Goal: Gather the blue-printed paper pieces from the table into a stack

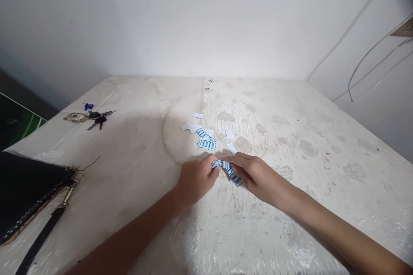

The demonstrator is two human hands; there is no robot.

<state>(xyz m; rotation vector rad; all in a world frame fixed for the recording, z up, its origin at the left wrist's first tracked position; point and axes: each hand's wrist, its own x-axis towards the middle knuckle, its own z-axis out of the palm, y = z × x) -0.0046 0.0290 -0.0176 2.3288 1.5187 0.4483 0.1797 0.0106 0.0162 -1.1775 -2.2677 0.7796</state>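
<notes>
My left hand [196, 178] is closed, with its thumb and index finger pinching some small white cards [217, 163] printed in blue outline. My right hand [253, 175] meets it from the other side, its fingers pressed together on a card at the same spot. More blue-printed cards [235, 177] show just below the right fingers; whether they are held or lie on the table cannot be told. Beyond the hands, a loose group of blue-printed cards [207, 142] lies on the table. Around it are several blank white cards, one near the right fingertips [232, 149].
Plastic film covers the pale table [145, 215]. Keys [98, 117] with a tag and a small purple object [88, 106] lie at the left. A black bag [29, 193] with a strap sits at the near left. Tiny blue and red scraps [207, 89] lie farther back, before the wall.
</notes>
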